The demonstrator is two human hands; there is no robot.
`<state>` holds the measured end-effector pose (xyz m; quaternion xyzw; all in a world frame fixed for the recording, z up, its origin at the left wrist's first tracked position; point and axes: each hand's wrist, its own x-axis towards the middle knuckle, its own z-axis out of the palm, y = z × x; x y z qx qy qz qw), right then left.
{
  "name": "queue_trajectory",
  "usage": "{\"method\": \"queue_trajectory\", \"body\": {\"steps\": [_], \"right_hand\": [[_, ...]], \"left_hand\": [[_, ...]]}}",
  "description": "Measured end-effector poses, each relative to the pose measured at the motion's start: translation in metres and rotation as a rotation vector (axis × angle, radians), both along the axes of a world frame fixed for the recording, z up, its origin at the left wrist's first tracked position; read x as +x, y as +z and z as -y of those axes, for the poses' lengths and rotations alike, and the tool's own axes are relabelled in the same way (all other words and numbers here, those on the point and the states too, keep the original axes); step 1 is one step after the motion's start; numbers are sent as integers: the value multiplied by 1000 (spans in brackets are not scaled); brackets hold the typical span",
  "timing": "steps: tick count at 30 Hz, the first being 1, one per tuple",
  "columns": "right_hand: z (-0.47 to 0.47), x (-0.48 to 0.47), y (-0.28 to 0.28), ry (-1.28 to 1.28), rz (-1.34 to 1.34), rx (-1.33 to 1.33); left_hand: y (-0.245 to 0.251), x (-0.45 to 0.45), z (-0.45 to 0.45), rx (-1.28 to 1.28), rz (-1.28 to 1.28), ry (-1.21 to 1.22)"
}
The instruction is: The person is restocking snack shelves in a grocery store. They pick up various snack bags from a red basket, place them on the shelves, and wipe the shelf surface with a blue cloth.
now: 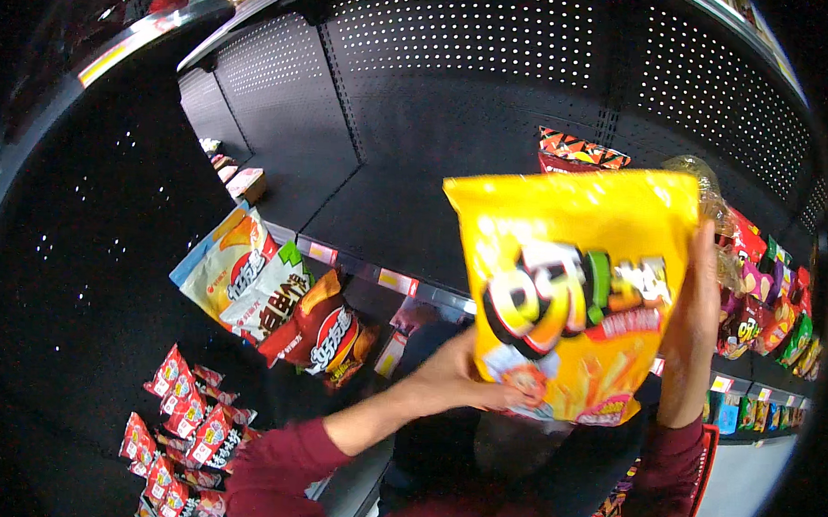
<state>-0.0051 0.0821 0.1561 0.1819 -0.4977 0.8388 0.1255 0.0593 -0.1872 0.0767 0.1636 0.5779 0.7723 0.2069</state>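
A large yellow snack bag [577,291], printed with fries and a cartoon face, is held upright between both hands. My left hand [482,377] grips its lower left edge, the thumb across the front. Along the bag's right edge lies my right hand [701,289], its fingers partly hidden behind the bag. Both arms are in dark red sleeves. Behind the bag's top, the upper part of a red patterned bag [578,151] shows on the black shelf [402,210].
Several chip bags [316,330] stand at the shelf's front edge, left of centre. Small red snack packs [186,414] are at the lower left. Colourful snack bags [761,298] crowd the shelf at the right. A perforated back panel [463,34] rises behind, with a price-tag rail [393,279] in front.
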Motion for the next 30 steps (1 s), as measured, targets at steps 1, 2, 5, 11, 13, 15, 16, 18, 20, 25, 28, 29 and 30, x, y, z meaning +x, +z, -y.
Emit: {"method": "queue_trajectory", "body": {"steps": [1,2,5,11,13,15,16,18,20,25,28,29,30], "right_hand": [[5,-4,3,124,-40,48],[10,-11,0,129,-100,155],[10,-38,-20,210,-32,453],[88,-66,-20,340,-59,643],[111,-85,-24,233,-79,693],[142,-120,-55,181,-117,691],[157,-133,-61,157,-139,619],[178,-155,-69,124,-143,552],[199,-186,-92,33,-106,587],[259,-252,-136,-99,-82,667],[281,-301,-162,-118,-124,625],[282,-320,-176,-179,-115,697],[298,-328,-178,-208,-101,761]], "left_hand": [[9,-5,9,-17,-34,44],[23,-8,20,-64,7,81],[58,-28,57,-202,-53,152],[98,-97,120,-285,-192,291],[105,-131,139,-390,-216,232],[111,-155,158,-425,-219,194],[117,-171,167,-526,-172,194],[117,-209,184,-574,-216,102],[114,-244,197,-688,-211,49],[80,-329,251,-1043,-195,-23],[61,-384,262,-1241,-238,-9],[58,-402,260,-1311,-208,-8],[44,-414,280,-1360,-189,76]]}}
